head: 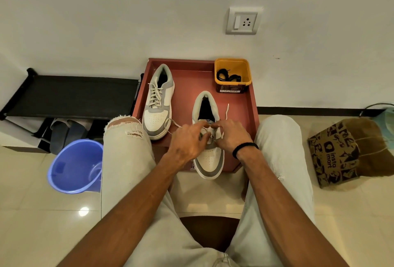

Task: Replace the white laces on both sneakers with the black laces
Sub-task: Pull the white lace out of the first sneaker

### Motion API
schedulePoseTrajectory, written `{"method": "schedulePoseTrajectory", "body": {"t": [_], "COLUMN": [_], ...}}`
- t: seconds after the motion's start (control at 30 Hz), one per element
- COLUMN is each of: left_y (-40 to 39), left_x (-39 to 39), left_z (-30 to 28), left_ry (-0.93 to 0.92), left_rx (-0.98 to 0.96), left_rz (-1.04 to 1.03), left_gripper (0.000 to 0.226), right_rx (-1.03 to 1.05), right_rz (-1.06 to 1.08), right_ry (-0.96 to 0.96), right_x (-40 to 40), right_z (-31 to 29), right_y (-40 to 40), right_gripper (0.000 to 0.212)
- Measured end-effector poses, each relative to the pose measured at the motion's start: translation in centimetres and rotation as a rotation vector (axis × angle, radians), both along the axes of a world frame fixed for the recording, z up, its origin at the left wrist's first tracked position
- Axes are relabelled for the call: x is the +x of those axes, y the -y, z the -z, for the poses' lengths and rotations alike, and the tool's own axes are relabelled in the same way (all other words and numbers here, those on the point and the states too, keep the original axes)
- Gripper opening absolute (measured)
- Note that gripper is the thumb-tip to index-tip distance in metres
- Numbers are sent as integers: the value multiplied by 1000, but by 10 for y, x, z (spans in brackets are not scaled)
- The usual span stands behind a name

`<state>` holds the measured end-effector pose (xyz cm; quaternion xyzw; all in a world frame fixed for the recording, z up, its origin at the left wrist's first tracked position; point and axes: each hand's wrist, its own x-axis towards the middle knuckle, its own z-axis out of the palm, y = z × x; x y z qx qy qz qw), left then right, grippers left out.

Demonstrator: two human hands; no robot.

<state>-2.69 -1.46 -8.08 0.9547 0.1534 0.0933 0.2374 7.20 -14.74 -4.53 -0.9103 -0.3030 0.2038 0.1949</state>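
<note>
- The left hand (187,143) and right hand (229,136) meet over the near sneaker (210,160), fingers curled down into its eyelet rows; both seem to pinch the white lace (226,115) there, though the exact grip is hidden under the knuckles.
- One loose end of that lace trails up and away just beyond the right hand; another loop runs out from under the left hand toward the second shoe.
- The step in hand, as I judge it, is unthreading the white lace from this first shoe: the upper eyelets already look bare, and the lower ones are covered by the fingers.
- The far sneaker (158,102), just beyond and outside the left hand, is fully laced in white and untouched.
- Both shoes lie on a red tray (249,104), the near one with its toe over the front edge.
- The black laces (229,77) sit coiled in a yellow tub (232,64) at the tray corner, well beyond the right hand.
- The next move likely calls for drawing the lace clear of the last eyelets, one crossing at a time, while one hand steadies the shoe so it does not slide off the tray edge, then reaching forward for a black lace.
- Further out: a blue bucket (74,166) beyond the left knee, a printed paper bag (341,153) beyond the right knee.
</note>
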Motion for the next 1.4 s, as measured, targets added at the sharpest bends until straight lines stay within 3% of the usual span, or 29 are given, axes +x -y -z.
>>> {"method": "schedulePoseTrajectory", "body": {"t": [0.23, 0.57, 0.67, 0.8, 0.97, 1.2, 1.4], "left_y": [5, -17, -13, 3, 9, -3, -18], "left_x": [2, -1, -1, -1, 0, 2, 1], "left_z": [4, -11, -12, -1, 3, -2, -15], "left_ry": [-119, 141, 180, 8, -143, 50, 193], "left_rx": [109, -17, -64, 54, 117, -8, -170], "left_rz": [19, -276, -183, 29, 45, -79, -368], "left_gripper": [25, 19, 24, 33, 28, 20, 17], "right_rx": [-8, -31, -9, 10, 4, -9, -19], "right_rz": [6, 42, 47, 33, 36, 29, 36], "right_ry": [-9, 39, 20, 0, -3, 17, 7], "right_x": [1, 2, 1, 0, 0, 0, 0], "right_z": [1, 1, 1, 1, 2, 0, -1], "right_y": [0, 1, 1, 0, 0, 1, 1], "right_gripper": [58, 50, 47, 47, 51, 51, 53]}}
